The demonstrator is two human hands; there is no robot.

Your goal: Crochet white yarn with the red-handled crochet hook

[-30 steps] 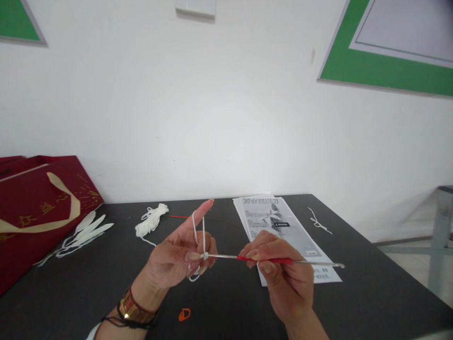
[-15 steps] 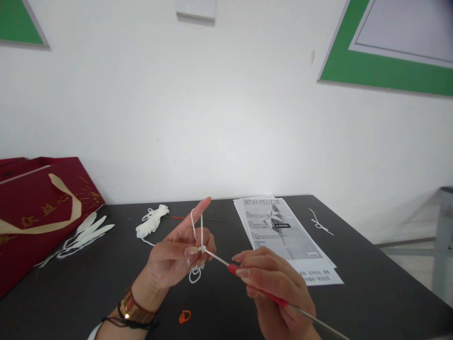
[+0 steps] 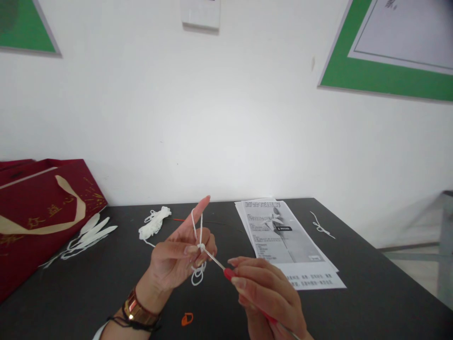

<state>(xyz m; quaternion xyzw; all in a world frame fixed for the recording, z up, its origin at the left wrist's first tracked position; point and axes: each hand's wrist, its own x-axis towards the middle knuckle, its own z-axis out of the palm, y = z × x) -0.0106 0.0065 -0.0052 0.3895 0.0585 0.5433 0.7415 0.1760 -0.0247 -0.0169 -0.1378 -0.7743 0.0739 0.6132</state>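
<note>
My left hand [image 3: 177, 259] pinches a small knot of white yarn [image 3: 201, 247] between thumb and fingers. Its index finger points up with the yarn looped round it, and loose loops dangle below the hand. In my right hand [image 3: 271, 295] is a crochet hook [image 3: 229, 274] with a red grip, held like a pen. The metal tip of the hook meets the white stitches at my left fingertips; the exact path of the yarn there is too small to make out. A strand runs from my left hand to a white yarn bundle [image 3: 155, 223] on the table.
White crocheted petals [image 3: 94, 235] lie by a dark red bag [image 3: 42, 212] at the left. Printed sheets [image 3: 293, 236] lie at the right, with a tied bit of yarn [image 3: 321, 229] beyond. An orange stitch marker [image 3: 187, 319] sits in front on the black table [image 3: 357, 283].
My right hand and the hook have shifted slightly left and down, and the hook's tip sits closer in to the knot. My left hand keeps its pinch. The view has tilted a little.
</note>
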